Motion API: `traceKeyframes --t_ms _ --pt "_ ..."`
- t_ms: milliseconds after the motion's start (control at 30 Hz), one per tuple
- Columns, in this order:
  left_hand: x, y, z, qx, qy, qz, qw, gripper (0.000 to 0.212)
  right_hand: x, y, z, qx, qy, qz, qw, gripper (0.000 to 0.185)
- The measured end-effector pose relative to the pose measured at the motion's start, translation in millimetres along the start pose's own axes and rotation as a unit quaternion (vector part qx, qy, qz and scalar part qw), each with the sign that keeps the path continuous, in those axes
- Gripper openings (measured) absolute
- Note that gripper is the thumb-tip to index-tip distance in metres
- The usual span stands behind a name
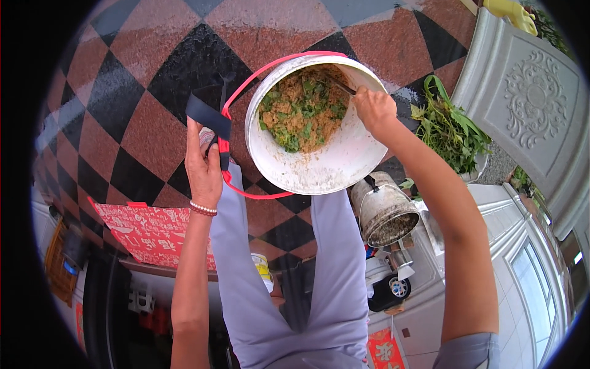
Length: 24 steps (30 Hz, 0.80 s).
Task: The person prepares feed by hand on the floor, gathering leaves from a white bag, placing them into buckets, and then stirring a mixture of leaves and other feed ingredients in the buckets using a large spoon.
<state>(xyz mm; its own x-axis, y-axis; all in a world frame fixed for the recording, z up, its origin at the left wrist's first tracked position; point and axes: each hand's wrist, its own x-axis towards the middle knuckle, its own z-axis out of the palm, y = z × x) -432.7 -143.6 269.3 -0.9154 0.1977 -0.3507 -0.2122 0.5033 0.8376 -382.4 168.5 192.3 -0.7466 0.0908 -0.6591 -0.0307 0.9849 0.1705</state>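
Before me a white plastic bucket (pixel 295 177) tilts with its mouth facing up, holding a crumbly tan mix with chopped green leaves (pixel 304 110). My right hand (pixel 375 110) grips the dark handle of a tool (pixel 340 85) at the bucket's right rim; the tool's head is hidden in the mix. A pink-red bail handle (pixel 244 90) arcs around the bucket's left side. Against its middle, my left hand (pixel 205 168) pinches a dark strap (pixel 207 113), part of which is around the handle.
Leafy greens (pixel 454 131) lie heaped in a container at right. A dirty white pail (pixel 385 207) stands below them. Further down are a toy car (pixel 392 290) and a yellow-labelled tub (pixel 262 272). A carved stone panel (pixel 530 87) borders wet checkered tiles (pixel 147 133). A red printed bag or sheet (pixel 152 233) is at left.
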Motion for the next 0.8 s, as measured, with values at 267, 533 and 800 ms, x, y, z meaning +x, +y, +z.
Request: traceKeyframes --t_ms 267,533,800 --pt "-1.1 -1.7 2.4 0.018 0.01 0.005 1.0 0.062 -72.6 -24.6 43.4 0.204 -0.112 0.122 0.965 0.023" --pt "-4.4 0.3 -4.0 0.027 0.002 -0.002 1.0 0.061 -176.2 -60.1 7.9 0.398 -0.242 0.197 0.863 0.041" --pt "-4.0 5.6 -1.8 0.025 -0.009 0.0 1.0 0.061 -214.4 -80.7 -53.6 0.536 -0.245 0.168 0.79 0.039"
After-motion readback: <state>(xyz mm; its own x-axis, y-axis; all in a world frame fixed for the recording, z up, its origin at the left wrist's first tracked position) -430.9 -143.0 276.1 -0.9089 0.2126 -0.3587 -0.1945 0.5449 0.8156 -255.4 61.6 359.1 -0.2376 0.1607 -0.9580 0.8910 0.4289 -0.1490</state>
